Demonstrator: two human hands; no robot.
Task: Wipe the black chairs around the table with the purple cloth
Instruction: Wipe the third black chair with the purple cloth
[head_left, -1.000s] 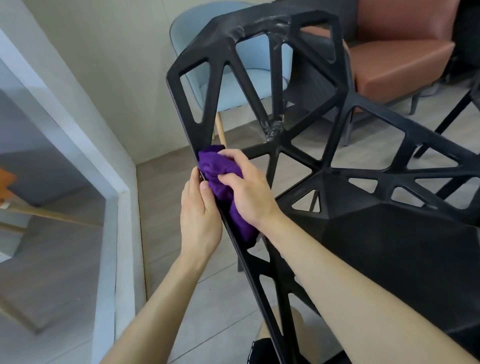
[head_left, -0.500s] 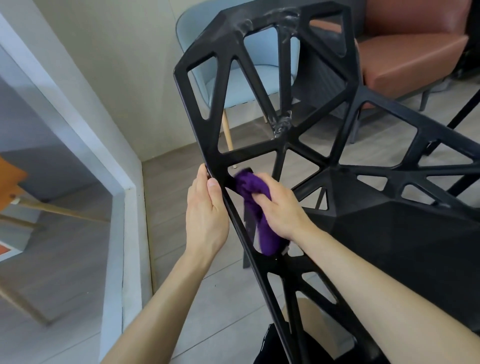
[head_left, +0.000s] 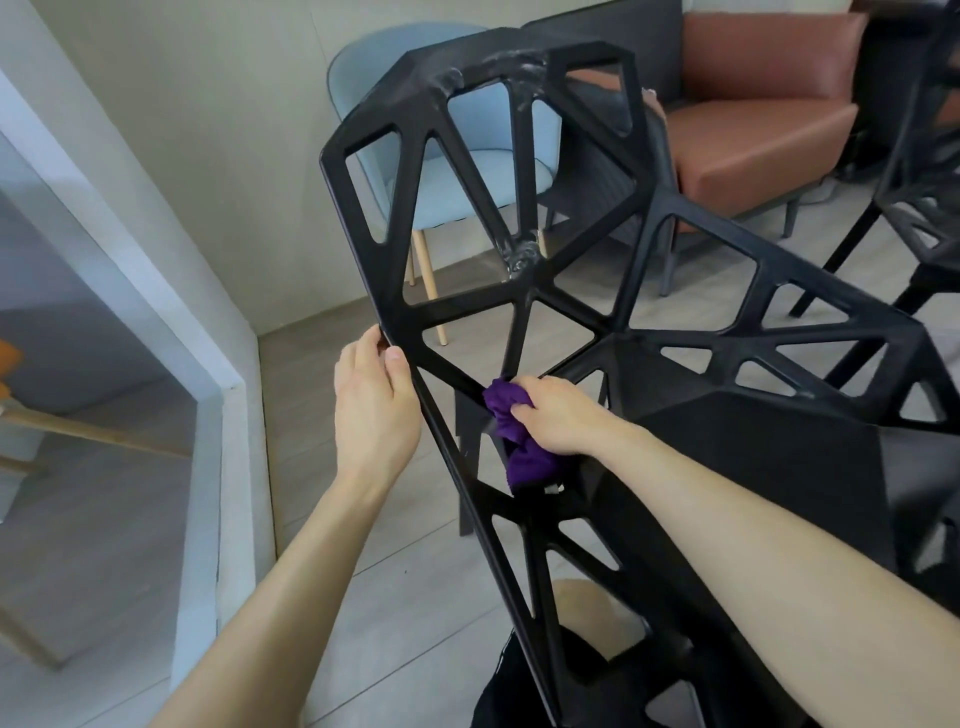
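Close up, a black chair (head_left: 519, 291) w/ an open triangular lattice back stands in front of the person. Left hand (head_left: 376, 410) grips the back's left edge. Right hand (head_left: 558, 415) clutches a bunched purple cloth (head_left: 514, 441), pressing it against a lower strut near the seat.

I have a single head view, worn high and tilted forward and down, wide-angled, sitting very close over the black angular lattice-frame plastic chair (head_left: 519, 312), with both forearms entering from the bottom edge toward the grey floor (head_left: 363, 545)
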